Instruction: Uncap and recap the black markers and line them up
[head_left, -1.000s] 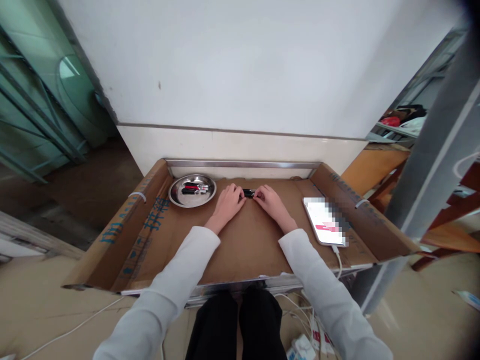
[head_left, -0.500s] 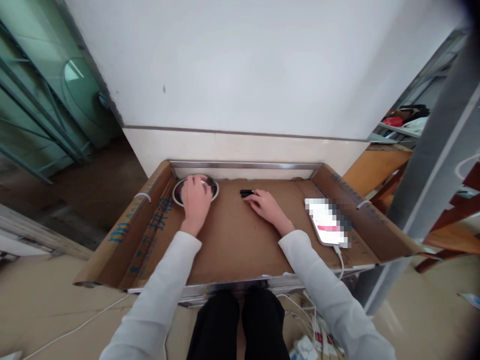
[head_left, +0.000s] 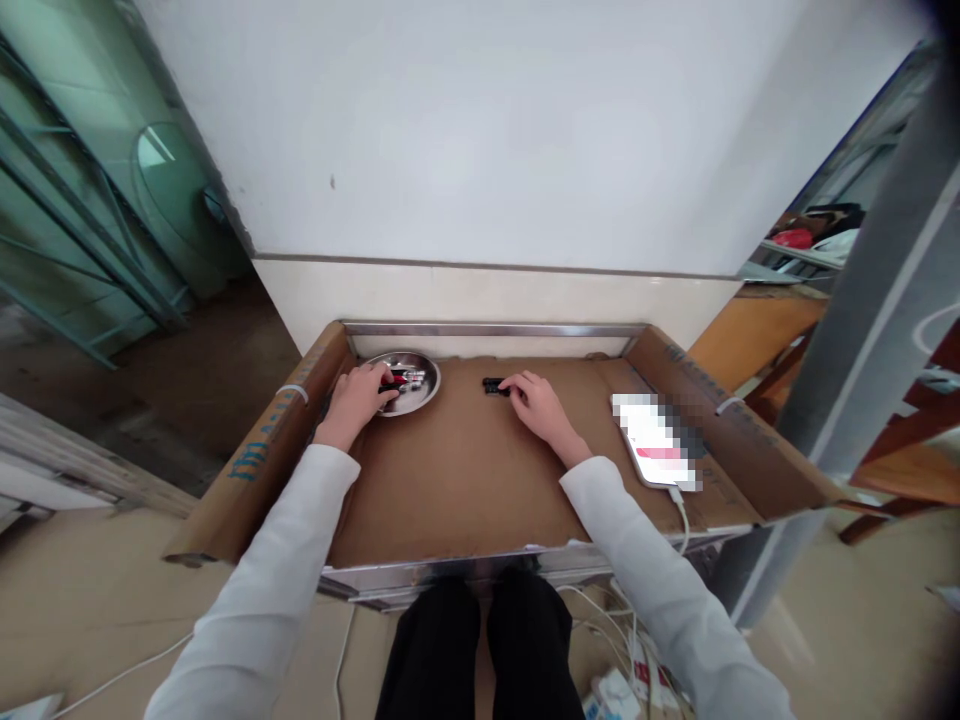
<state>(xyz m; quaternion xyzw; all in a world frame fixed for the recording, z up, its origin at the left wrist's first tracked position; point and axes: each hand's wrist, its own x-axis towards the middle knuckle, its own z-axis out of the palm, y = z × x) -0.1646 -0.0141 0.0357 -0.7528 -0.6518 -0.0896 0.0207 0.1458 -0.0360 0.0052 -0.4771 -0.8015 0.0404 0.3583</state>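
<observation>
The left hand point(head_left: 355, 400) curled over the left side of the metal bowl point(head_left: 432, 386), at the red and black rods point(head_left: 401, 379), in the back left corner of the desk point(head_left: 450, 480). The right hand point(head_left: 535, 402) met the right end of the black bundle point(head_left: 493, 386) near the back edge. Neither pinch could be verified.
</observation>
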